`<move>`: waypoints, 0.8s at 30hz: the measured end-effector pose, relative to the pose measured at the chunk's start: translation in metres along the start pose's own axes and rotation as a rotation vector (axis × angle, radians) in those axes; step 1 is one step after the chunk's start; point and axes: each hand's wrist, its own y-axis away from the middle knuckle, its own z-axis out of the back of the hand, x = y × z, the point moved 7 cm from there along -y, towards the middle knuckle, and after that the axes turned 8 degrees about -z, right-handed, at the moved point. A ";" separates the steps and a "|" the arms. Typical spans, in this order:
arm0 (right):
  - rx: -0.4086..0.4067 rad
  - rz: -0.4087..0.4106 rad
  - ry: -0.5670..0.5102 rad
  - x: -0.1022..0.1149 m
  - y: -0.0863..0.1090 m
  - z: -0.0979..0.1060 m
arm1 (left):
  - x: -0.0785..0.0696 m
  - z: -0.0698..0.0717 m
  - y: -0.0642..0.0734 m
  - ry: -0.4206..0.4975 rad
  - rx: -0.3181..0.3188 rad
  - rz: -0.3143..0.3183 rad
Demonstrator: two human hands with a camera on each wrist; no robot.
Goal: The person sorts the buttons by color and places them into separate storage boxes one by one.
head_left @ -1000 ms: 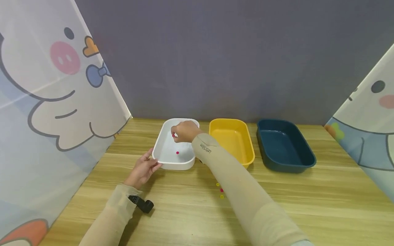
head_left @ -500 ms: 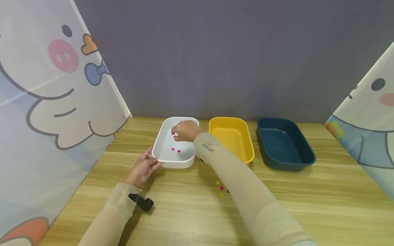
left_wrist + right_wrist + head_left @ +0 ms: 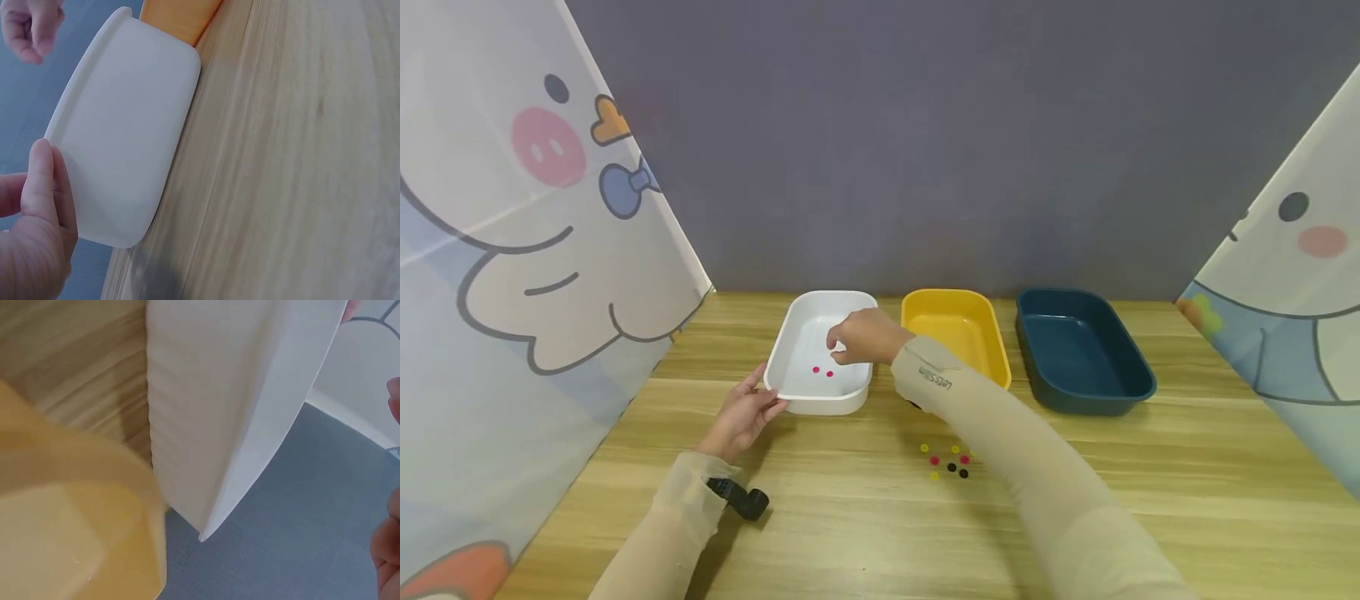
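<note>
My left hand (image 3: 745, 421) grips the front left corner of a white plastic basin (image 3: 816, 407), its thumb against the outer wall in the left wrist view. Two small pink-red button-like discs (image 3: 830, 374) lie on the basin's floor. Over the right side of the same basin hovers my right hand (image 3: 868, 337), thumb and forefinger apart and nothing visible between them. The left wrist view also catches the right hand (image 3: 32, 28) above the rim. On the table, partly beside my right forearm, lie several yellow discs (image 3: 924, 448), pink-red discs (image 3: 935, 461) and black discs (image 3: 952, 467).
A yellow basin (image 3: 1000, 371) stands just right of the white one, partly hidden by my right arm. Farther right is a dark blue basin (image 3: 1093, 403). All stand on a wood-grain table (image 3: 820, 517) before a grey back panel (image 3: 925, 150).
A pink-red disc left my right fingers and dropped into the white basin beside the other. The right hand then drew back slightly right, uncovering more discs on the table. The left hand keeps its hold.
</note>
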 end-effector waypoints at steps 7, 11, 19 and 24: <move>0.018 0.034 0.018 0.004 0.019 -0.007 | 0.002 0.002 0.001 0.004 -0.009 0.005; -0.017 0.069 0.008 0.006 0.035 -0.011 | 0.003 0.001 0.001 -0.004 -0.012 0.014; -0.190 0.175 -0.016 0.001 0.067 -0.020 | 0.001 0.000 0.001 -0.013 0.003 0.010; -0.216 0.198 -0.050 -0.001 0.074 -0.024 | 0.000 0.001 0.002 -0.020 0.009 0.013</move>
